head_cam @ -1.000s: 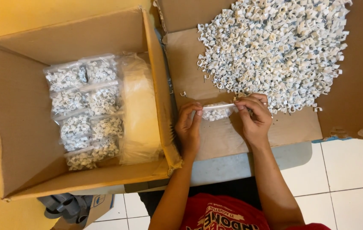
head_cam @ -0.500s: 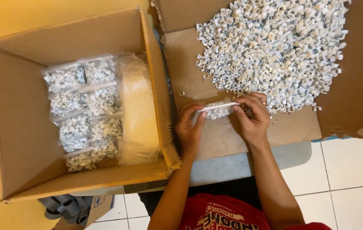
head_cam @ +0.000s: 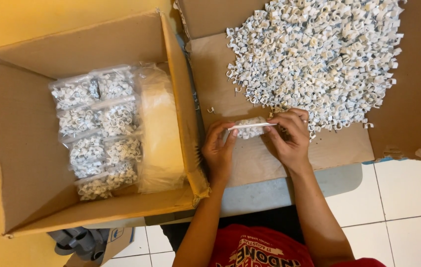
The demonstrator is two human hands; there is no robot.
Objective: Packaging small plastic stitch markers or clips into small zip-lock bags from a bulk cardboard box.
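Both my hands hold a small clear plastic bag (head_cam: 251,127) filled with white cable clips, level above a flat cardboard sheet (head_cam: 269,158). My left hand (head_cam: 219,151) pinches the bag's left end. My right hand (head_cam: 289,136) pinches its right end along the top strip. Just beyond my hands lies a big loose pile of white cable clips (head_cam: 314,54) on the cardboard.
An open cardboard box (head_cam: 32,148) stands on the left. It holds several filled clip bags (head_cam: 96,128) in rows and a stack of empty clear bags (head_cam: 158,133). White floor tiles (head_cam: 408,198) show at the lower right. A yellow wall is behind the box.
My hands have barely shifted; the bag stays held between them, its top strip now pulled straight and level.
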